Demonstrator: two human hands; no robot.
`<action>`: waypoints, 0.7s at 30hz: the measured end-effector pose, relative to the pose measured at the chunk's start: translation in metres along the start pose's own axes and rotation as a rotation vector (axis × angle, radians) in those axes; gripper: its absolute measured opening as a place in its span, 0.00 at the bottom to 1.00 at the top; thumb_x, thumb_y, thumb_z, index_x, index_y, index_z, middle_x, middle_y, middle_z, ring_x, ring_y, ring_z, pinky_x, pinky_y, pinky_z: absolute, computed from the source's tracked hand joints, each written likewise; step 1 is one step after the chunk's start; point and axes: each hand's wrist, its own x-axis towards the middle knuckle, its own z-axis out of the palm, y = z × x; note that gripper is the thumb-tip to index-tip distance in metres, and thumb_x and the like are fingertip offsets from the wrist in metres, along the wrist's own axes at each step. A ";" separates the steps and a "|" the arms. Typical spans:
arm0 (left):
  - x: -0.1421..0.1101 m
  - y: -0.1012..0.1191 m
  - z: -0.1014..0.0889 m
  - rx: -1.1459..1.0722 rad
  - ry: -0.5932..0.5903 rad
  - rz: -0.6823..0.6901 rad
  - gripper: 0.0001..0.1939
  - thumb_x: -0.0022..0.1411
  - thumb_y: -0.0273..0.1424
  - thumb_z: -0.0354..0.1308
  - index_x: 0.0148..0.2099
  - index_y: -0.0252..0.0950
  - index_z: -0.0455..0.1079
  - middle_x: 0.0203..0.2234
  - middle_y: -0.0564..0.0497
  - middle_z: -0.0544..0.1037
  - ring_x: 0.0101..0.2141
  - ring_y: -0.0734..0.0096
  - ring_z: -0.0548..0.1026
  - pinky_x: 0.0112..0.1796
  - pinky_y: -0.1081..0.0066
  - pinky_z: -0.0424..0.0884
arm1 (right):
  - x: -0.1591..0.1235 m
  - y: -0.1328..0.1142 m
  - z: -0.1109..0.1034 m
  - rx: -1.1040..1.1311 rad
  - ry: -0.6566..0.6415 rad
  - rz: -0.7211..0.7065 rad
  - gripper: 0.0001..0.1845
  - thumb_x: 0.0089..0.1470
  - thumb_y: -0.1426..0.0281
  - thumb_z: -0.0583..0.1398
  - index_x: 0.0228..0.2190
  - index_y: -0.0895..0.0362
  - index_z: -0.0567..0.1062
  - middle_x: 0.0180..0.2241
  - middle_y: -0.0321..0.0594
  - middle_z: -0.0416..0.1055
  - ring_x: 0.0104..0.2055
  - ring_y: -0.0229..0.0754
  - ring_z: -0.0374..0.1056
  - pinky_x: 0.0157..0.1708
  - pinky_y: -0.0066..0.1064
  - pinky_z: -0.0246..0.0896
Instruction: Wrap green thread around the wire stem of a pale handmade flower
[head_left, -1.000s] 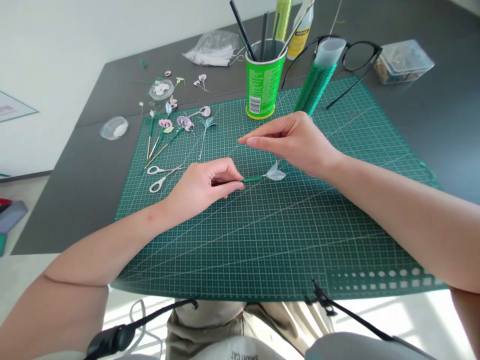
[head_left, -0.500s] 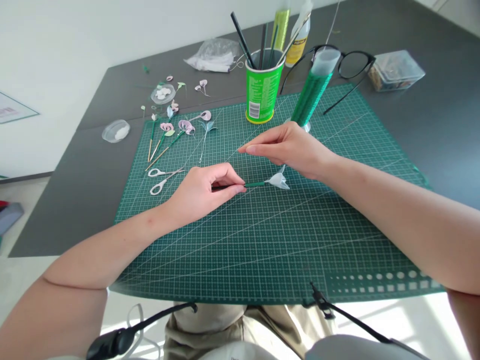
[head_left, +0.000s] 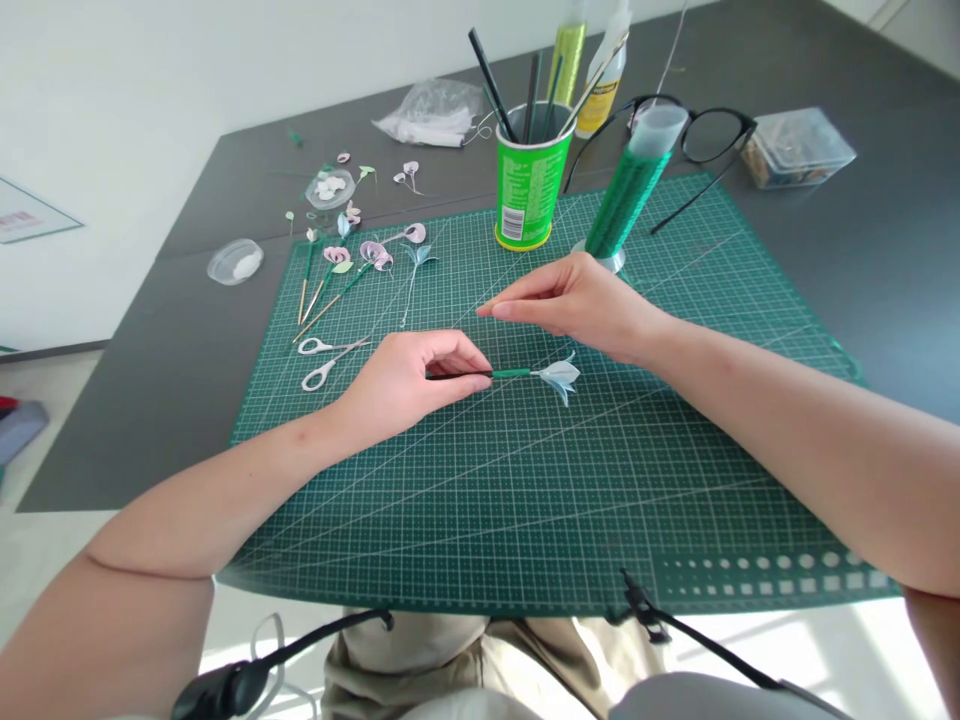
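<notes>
My left hand (head_left: 420, 375) pinches a thin dark stick (head_left: 454, 375) between thumb and fingers, holding it level above the mat. Green wrapping (head_left: 511, 373) covers the stick's right part, and a pale blue-white flower (head_left: 559, 375) with pointed petals tops that end. Above the wrapped part, my right hand (head_left: 574, 305) has thumb and forefinger pressed together, pointing left; anything between the tips is too fine to see. Just behind that hand stands a spool of shiny green thread (head_left: 628, 200), tilted to the right in view.
A green cutting mat (head_left: 465, 500) covers the dark table. Scissors (head_left: 319, 375) and several small flowers (head_left: 375, 255) lie left. Behind are a green cup (head_left: 532, 195) with sticks, a glue bottle (head_left: 600, 90), black-framed glasses (head_left: 709, 135) and a clear box (head_left: 799, 145).
The flower has turned about its stem, so its petals now face differently and blue tips point down. My right hand has shifted slightly down; the left hand stays nearly in place.
</notes>
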 end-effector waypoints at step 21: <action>-0.003 -0.005 -0.001 0.126 0.213 0.253 0.05 0.70 0.32 0.64 0.39 0.37 0.77 0.32 0.51 0.84 0.33 0.69 0.83 0.34 0.72 0.76 | 0.006 0.007 -0.007 0.014 -0.102 0.003 0.10 0.53 0.63 0.72 0.35 0.54 0.90 0.39 0.42 0.86 0.43 0.46 0.80 0.45 0.37 0.73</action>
